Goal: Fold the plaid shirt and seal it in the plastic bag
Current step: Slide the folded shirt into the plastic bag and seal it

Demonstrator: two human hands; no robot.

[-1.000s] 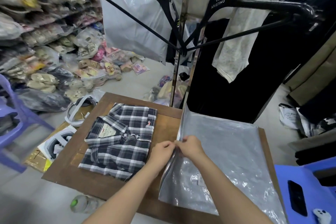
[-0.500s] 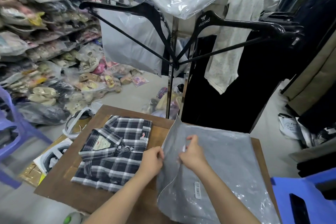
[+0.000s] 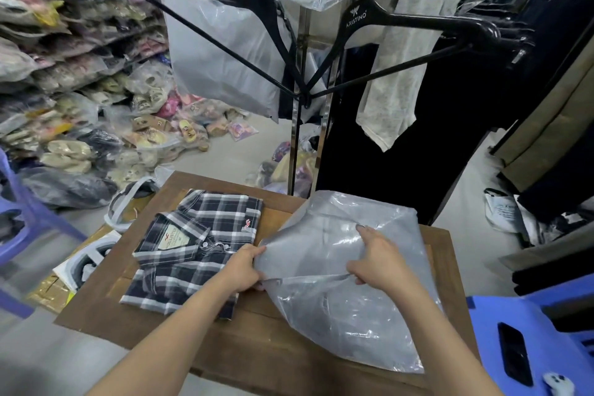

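A folded navy-and-white plaid shirt lies collar-up on the left half of the wooden table. To its right lies a grey translucent plastic bag, its upper layer lifted into a tent. My left hand pinches the bag's left edge, right beside the shirt. My right hand grips the raised upper layer, holding the mouth of the bag apart. The shirt is outside the bag.
A metal garment rack with black hangers and hanging clothes stands just behind the table. Bagged goods are piled at the left. A blue plastic stool with a black phone sits at the right.
Both hands were pinched together at the bag's left edge. They have moved apart, the right hand going rightwards and lifting the top layer, so the bag's mouth has opened. The shirt has not moved.
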